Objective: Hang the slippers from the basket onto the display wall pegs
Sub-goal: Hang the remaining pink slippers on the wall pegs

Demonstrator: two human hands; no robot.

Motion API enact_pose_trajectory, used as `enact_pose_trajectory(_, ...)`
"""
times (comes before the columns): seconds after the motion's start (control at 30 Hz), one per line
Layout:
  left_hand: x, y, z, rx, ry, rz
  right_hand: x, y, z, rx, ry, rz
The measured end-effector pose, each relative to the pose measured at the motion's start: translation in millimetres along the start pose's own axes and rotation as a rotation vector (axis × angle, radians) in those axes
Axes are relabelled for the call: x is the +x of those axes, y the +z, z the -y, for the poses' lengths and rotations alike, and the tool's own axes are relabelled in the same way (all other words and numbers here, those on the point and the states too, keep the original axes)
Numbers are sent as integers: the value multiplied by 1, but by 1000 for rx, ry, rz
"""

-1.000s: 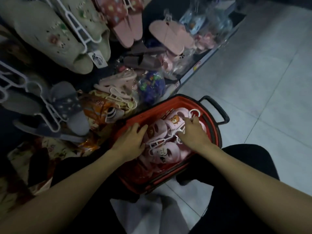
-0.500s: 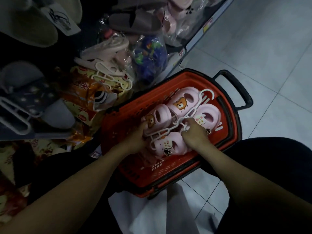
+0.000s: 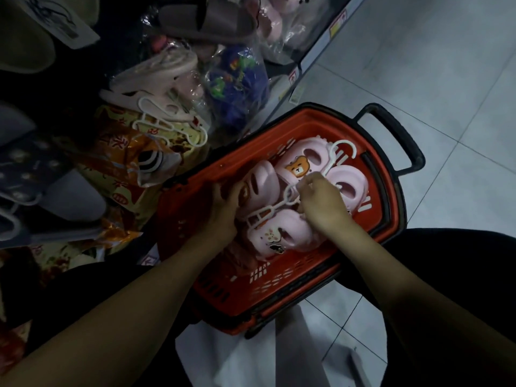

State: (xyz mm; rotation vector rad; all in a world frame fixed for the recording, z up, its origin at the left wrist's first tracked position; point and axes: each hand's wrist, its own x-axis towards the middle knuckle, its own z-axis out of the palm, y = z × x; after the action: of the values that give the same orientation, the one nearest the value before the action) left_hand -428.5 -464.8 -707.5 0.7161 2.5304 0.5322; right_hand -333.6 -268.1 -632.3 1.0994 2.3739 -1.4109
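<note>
Both hands in the red basket (image 3: 279,291) | left hand (image 3: 223,210) cupped round a pink slipper (image 3: 261,188) | right hand (image 3: 324,203) pinching the white hanger (image 3: 282,205) over the pink slippers | bear badge (image 3: 298,169) showing, shelf tag (image 3: 337,23) lettering unreadable

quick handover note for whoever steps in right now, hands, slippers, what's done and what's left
Left hand: in the red basket, resting on a pink slipper; a closed grasp is not clear.
Right hand: fingers pinched on the white hanger lying across the pink slippers.
Slippers: all still in the basket on the floor, none lifted.
Done: hanger grasped.
Left: lift each pair out by its hanger and hook it on a wall peg; the pegs are out of view.
</note>
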Motion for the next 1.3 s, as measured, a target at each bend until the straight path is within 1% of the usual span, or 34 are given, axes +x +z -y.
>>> enact_pose_trajectory(0.1,-1,-8,-19,200,136,-55,3,-25,20,137,-21,-181)
enact_pose_trajectory(0.17,0,-15,-31,243,203,-33,6,-44,25,288,18,-296)
enact_pose_trajectory(0.23,3,-15,-43,282,304,-23,9,-60,23,404,87,-361)
enact_pose_trajectory(0.27,6,-15,-51,308,362,-19,10,-66,22,463,118,-360)
enact_pose_trajectory(0.33,20,-12,-62,350,430,-22,12,-70,21,537,145,-302)
enact_pose_trajectory(0.43,39,-11,-72,378,468,-34,13,-67,21,394,78,-268)
enact_pose_trajectory(0.5,45,-14,-76,371,483,2,14,-64,22,356,47,-276)
enact_pose_trajectory(0.57,45,-20,-80,394,463,60,16,-62,23,388,40,-279)
enact_pose_trajectory(0.63,42,-24,-84,475,421,88,16,-60,25,432,47,-290)
enact_pose_trajectory(0.7,38,-24,-87,548,397,40,16,-58,28,444,10,-311)
enact_pose_trajectory(0.77,36,-22,-88,565,367,12,17,-59,30,430,-30,-315)
enact_pose_trajectory(0.8,35,-20,-86,549,332,24,17,-61,30,386,-38,-315)
enact_pose_trajectory(0.83,35,-18,-84,514,282,43,16,-62,30,288,-34,-327)
enact_pose_trajectory(0.9,34,-15,-81,388,171,58,7,-61,30,-8,-36,-340)
enact_pose_trajectory(0.93,33,-15,-81,316,130,47,1,-59,29,-148,-63,-313)
enact_pose_trajectory(1.0,32,-15,-84,219,92,34,-14,-50,26,-411,-79,-151)
enact_pose_trajectory(1.07,33,-16,-87,154,84,56,-24,-37,19,-614,28,40)
enact_pose_trajectory(1.1,33,-16,-87,121,81,74,-25,-31,15,-662,93,95)
enact_pose_trajectory(1.17,33,-13,-85,100,98,85,-23,-21,8,-687,143,118)
enact_pose_trajectory(1.23,33,-8,-80,134,153,50,-19,-14,1,-667,98,90)
enact_pose_trajectory(1.3,35,-4,-75,115,218,50,-12,-10,-9,-611,65,54)
